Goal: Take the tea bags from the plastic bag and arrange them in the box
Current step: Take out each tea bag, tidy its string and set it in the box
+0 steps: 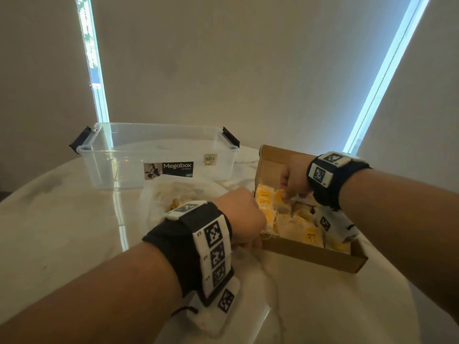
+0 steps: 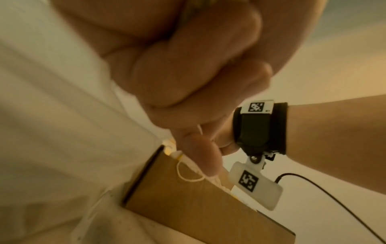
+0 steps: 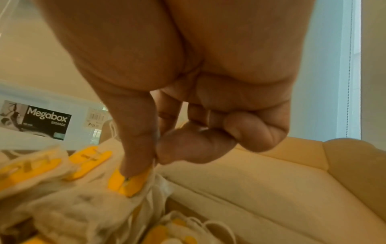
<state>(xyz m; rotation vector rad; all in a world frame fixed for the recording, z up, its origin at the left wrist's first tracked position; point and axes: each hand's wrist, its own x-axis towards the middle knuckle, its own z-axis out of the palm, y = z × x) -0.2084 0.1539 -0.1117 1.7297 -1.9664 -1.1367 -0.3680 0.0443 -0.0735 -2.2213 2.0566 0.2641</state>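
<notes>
**Both hands in the tea box**

"Megabox STORAGE" labels the clear plastic tub [image 1: 159, 155]; the right hand [image 3: 188, 99] pinches a yellow-tagged tea bag [image 3: 129, 183] between thumb and forefinger inside the brown cardboard box [image 1: 310, 254]; the left hand [image 1: 243, 214], fingers curled, presses tea bags at its near-left corner; a translucent plastic bag [image 1: 159, 194] lies alongside on the counter [image 1: 62, 219].

Table [image 1: 62, 219] — box [image 1: 308, 256], plastic bag [image 1: 159, 194], tub [image 1: 159, 155].

Home — roller blinds [image 1: 223, 58], marble table [image 1: 62, 219]

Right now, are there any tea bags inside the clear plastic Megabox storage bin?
No, the clear plastic Megabox storage bin looks empty in the head view; the yellow-tagged tea bags lie in the brown cardboard box.
</notes>
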